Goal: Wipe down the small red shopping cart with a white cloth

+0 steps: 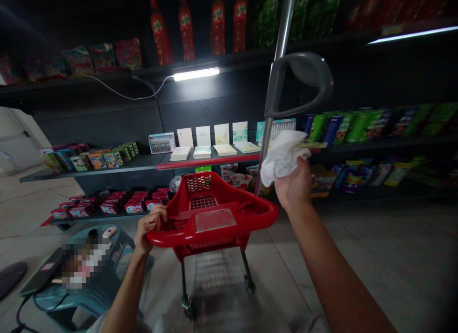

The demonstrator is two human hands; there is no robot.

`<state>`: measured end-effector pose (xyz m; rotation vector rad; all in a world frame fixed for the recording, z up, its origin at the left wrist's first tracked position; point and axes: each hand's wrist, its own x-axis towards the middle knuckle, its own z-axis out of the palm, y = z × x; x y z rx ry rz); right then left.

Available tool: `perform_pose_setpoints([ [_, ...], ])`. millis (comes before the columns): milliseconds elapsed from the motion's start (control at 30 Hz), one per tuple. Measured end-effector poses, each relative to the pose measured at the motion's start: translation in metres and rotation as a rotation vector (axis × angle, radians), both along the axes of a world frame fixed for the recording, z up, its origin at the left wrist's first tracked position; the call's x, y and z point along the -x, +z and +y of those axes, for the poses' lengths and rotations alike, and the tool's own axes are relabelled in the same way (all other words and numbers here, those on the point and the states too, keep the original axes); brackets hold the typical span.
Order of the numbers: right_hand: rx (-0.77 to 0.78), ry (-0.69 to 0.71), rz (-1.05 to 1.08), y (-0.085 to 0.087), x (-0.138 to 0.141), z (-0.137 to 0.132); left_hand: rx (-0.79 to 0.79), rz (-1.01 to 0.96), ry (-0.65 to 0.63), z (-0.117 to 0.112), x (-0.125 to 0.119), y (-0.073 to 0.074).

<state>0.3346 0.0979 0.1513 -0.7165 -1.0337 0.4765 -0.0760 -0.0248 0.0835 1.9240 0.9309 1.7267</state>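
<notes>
A red plastic shopping cart on dark legs with casters stands right in front of me. My left hand is closed around the left end of its handle rim. A crumpled white cloth is bunched in my right hand, which is raised above the cart's right side. The cloth is against or just in front of an upright metal pole carrying a grey loop-shaped handle; whether they touch I cannot tell. The cart's basket shows a mesh bottom.
Dark shelves hold books, red drink bottles, small boxes and bagged snacks. At lower left, a blue-green plastic stool bears a laptop and cables. A lamp lights the middle shelf.
</notes>
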Motion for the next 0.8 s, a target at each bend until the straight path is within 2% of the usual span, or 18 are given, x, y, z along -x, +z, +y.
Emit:
perform_pose_setpoints([
  [67, 0.002, 0.038, -0.079, 0.010, 0.014, -0.007, 0.003, 0.002, 0.078, 0.003, 0.000, -0.004],
  [167, 0.031, -0.007, -0.194, 0.015, 0.019, -0.014, 0.062, 0.017, 0.147, 0.010, 0.007, -0.012],
  [333, 0.070, -0.050, -0.321, -0.001, 0.006, -0.016, 0.169, 0.005, 0.187, 0.018, 0.020, -0.019],
  [400, 0.080, -0.043, -0.329, -0.008, 0.003, -0.017, 0.175, 0.017, 0.260, 0.016, 0.022, -0.015],
  [467, 0.080, -0.029, -0.324, -0.012, 0.002, -0.021, 0.147, 0.017, 0.410, 0.011, 0.019, -0.007],
  [533, 0.085, -0.007, -0.319, -0.013, 0.002, -0.028, 0.067, 0.010, 0.589, 0.002, 0.009, 0.005],
  [600, 0.095, 0.006, -0.327, -0.016, 0.002, -0.036, -0.082, 0.049, 0.713, -0.010, -0.007, 0.018],
  [667, 0.106, 0.009, -0.350, -0.021, 0.001, -0.044, -0.264, 0.170, 0.698, -0.025, -0.031, 0.030],
  [733, 0.114, 0.009, -0.377, -0.029, 0.000, -0.051, -0.382, 0.326, 0.560, -0.039, -0.060, 0.038],
  [800, 0.108, 0.027, -0.442, -0.038, 0.001, -0.057, -0.427, 0.518, 0.393, -0.053, -0.091, 0.041],
])
